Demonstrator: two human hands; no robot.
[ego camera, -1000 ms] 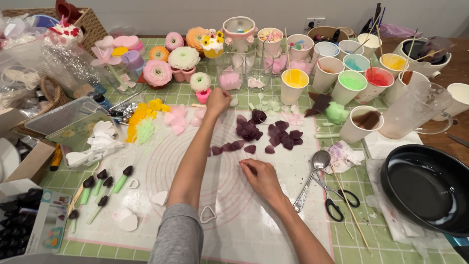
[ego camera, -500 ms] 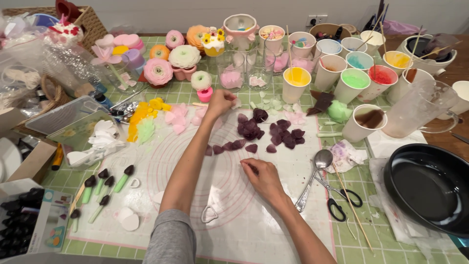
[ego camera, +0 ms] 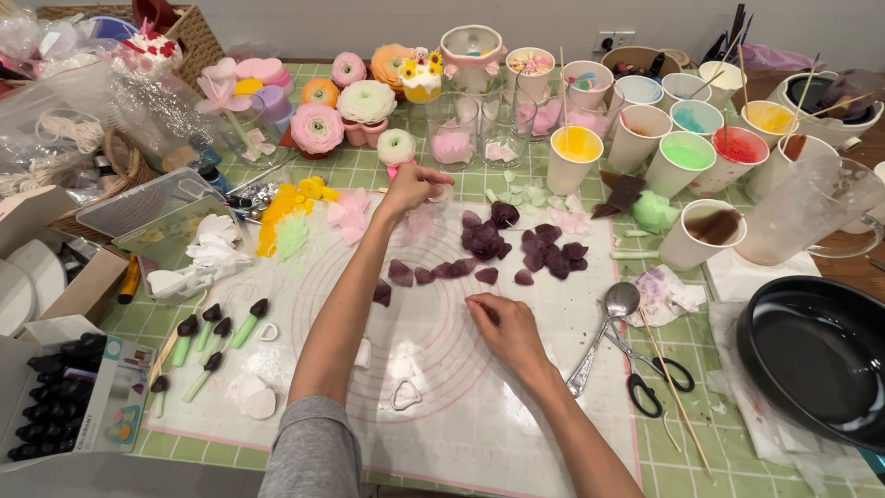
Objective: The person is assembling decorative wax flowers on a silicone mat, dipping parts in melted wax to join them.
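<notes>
My left hand [ego camera: 410, 187], reached far across the white silicone mat [ego camera: 442, 406], fingers curled shut near pale pink petals [ego camera: 348, 208] (what they pinch, I cannot tell). My right hand [ego camera: 505, 327], palm down mid-mat, fingertips pressed together on a small dark purple petal [ego camera: 487, 276]'s neighbour, hidden beneath. Dark purple petals in a curved row between my hands. Spoon [ego camera: 616, 304] and scissors [ego camera: 650, 369] just right.
</notes>
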